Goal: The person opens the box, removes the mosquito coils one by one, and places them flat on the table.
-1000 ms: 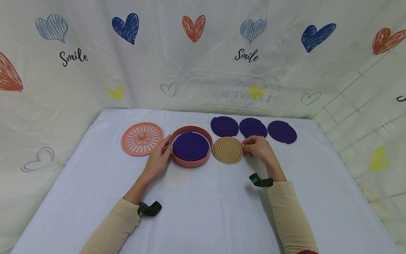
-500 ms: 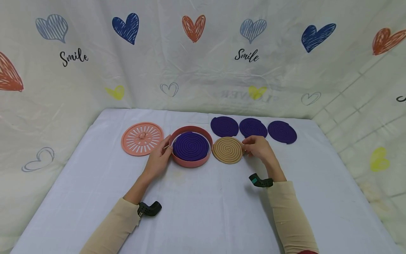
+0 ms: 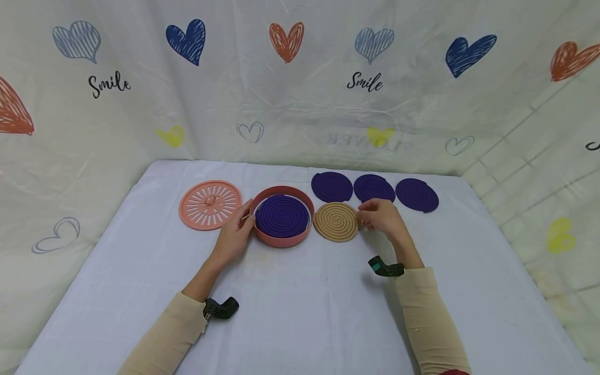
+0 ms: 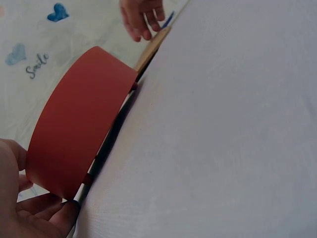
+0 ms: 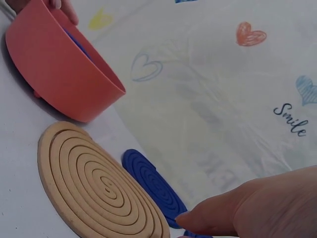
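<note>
My left hand grips the left side of a round coral mosquito coil box, fingers and thumb at its wall. A purple mosquito coil lies inside the box. Right beside the box, a tan mosquito coil rests flat on the table. My right hand is at the tan coil's right edge, with fingers loosely bent. In the left wrist view the right hand's fingers hang close over the tan coil. The right wrist view shows the thumb just past the coil's edge.
Several purple coils lie along the back: a left one, a middle one partly behind my right hand, and a right one. A coral slotted lid lies left of the box. A printed curtain hangs behind the white-covered table.
My right hand has shifted up very slightly at the tan coil's edge. The left hand, the box and the coils have stayed in place.
</note>
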{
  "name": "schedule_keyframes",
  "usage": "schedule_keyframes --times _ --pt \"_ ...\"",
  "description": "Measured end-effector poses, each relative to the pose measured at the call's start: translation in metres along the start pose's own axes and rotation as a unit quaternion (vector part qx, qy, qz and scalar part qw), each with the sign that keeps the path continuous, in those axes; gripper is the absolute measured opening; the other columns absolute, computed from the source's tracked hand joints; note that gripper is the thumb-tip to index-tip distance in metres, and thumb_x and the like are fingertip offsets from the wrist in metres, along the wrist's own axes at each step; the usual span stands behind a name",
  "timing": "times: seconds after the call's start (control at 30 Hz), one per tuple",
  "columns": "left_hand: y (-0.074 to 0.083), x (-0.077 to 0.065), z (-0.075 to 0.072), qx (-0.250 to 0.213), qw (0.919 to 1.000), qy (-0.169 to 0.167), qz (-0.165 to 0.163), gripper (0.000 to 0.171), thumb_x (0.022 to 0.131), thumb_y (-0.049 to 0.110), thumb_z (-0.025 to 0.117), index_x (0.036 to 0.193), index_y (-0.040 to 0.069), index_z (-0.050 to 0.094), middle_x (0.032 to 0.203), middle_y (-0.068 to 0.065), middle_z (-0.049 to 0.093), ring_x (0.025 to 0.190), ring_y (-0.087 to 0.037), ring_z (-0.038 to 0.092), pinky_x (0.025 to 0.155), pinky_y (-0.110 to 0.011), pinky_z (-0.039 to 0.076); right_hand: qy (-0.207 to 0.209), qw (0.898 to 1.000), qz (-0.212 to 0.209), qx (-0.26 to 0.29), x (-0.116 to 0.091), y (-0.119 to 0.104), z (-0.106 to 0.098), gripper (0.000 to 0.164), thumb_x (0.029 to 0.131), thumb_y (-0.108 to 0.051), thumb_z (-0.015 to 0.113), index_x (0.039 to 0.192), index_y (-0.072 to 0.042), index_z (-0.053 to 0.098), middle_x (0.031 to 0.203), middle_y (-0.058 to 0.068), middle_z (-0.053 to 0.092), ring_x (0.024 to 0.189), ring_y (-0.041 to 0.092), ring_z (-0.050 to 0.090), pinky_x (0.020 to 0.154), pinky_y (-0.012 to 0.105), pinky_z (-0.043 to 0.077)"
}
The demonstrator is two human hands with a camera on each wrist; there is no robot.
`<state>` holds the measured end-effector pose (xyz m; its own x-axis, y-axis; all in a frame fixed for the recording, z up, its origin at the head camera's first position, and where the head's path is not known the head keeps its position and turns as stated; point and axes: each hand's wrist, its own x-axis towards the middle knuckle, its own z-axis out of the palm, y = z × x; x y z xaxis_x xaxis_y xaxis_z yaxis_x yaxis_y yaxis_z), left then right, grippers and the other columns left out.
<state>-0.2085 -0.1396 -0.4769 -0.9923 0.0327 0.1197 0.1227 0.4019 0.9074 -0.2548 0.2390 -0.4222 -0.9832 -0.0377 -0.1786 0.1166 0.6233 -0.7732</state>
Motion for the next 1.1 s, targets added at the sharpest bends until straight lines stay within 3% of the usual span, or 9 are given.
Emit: schedule_keyframes --times 0.3,0.67,0.93,1.1 --pt "0.002 -0.002 0.000 0.001 1.0000 -0.002 0.001 0.053 0.105 0.026 0.049 0.155 0.016 0.039 0.156 -0.009 0.046 0.138 -0.027 0.053 0.114 -0.044 0.044 0.003 0.999 -0.029 0.015 -0.002 -0.006 -0.001 0.036 0.096 -0.018 0.063 0.123 0.005 0.063 0.112 0.023 0.068 0.093 0.034 0.067 0.074 0.034 0.062" --pt "0.003 -0.002 0.000 -0.001 1.0000 0.002 0.009 0.052 0.105 0.023 0.050 0.155 0.013 0.039 0.157 -0.010 0.044 0.138 -0.029 0.052 0.114 -0.045 0.044 0.023 0.998 -0.061 -0.001 -0.007 -0.017 -0.003 0.036 0.097 -0.018 0.062 0.125 0.006 0.062 0.111 0.025 0.069 0.090 0.033 0.070 0.071 0.031 0.062" --pt "0.003 -0.001 0.000 0.002 0.9999 0.004 0.012 0.052 0.105 0.024 0.050 0.155 0.013 0.039 0.158 -0.008 0.043 0.139 -0.028 0.051 0.115 -0.044 0.044 0.036 0.997 -0.075 0.002 -0.010 -0.023 -0.002 0.036 0.097 -0.018 0.062 0.125 0.005 0.062 0.112 0.026 0.070 0.095 0.040 0.069 0.078 0.044 0.063" --pt "0.003 -0.001 0.001 0.003 0.9999 0.003 0.009 0.053 0.105 0.024 0.050 0.155 0.013 0.039 0.158 -0.006 0.043 0.139 -0.026 0.051 0.115 -0.042 0.044 0.042 0.996 -0.081 0.002 -0.013 -0.028 -0.001 0.036 0.097 -0.018 0.063 0.125 0.005 0.063 0.111 0.025 0.070 0.096 0.041 0.069 0.079 0.044 0.063"
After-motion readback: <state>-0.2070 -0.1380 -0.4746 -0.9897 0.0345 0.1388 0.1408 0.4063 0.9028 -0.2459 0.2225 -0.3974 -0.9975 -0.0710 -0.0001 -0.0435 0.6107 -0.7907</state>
